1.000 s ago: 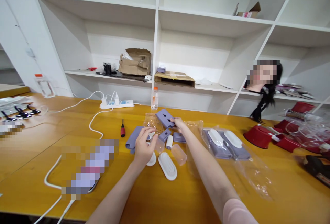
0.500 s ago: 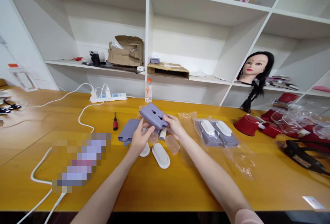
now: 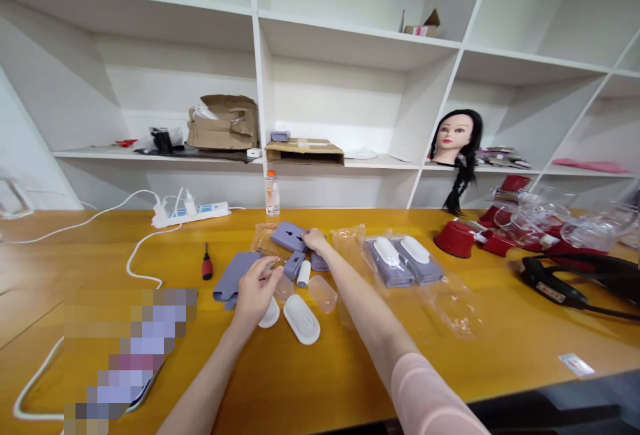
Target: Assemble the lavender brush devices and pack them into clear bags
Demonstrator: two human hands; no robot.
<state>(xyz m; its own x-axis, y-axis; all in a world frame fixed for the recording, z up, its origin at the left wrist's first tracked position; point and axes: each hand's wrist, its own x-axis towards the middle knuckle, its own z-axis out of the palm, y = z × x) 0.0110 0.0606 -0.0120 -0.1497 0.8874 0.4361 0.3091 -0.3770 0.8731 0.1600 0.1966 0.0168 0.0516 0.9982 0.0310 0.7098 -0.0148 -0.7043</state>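
My right hand [image 3: 315,241] grips the right end of a purple plastic housing [image 3: 289,236] with two black keyhole slots, low over the far part of the wooden table. My left hand [image 3: 255,288] is open, fingers curved and apart, beside a second purple housing [image 3: 234,278] that it partly hides. Between the hands are a small purple block [image 3: 294,265] and a short white cylinder [image 3: 303,273]. A clear plastic cup [image 3: 323,293] lies just to the right. Nearer me are a ribbed white oval part [image 3: 301,319] and a white oval cap [image 3: 270,315].
Two purple units with white oval tops [image 3: 388,252] rest on clear plastic wrap at right. A red screwdriver [image 3: 207,266] lies left, near a power strip [image 3: 193,215]. Red-based devices [image 3: 455,238] and a black tool [image 3: 553,285] stand right. Shelves [image 3: 345,25] rise behind; a bottle [image 3: 273,193] stands before them.
My left hand has let go of the slotted purple housing. My right hand has carried it away from me and lowered it towards the table. The view has shifted to the right.
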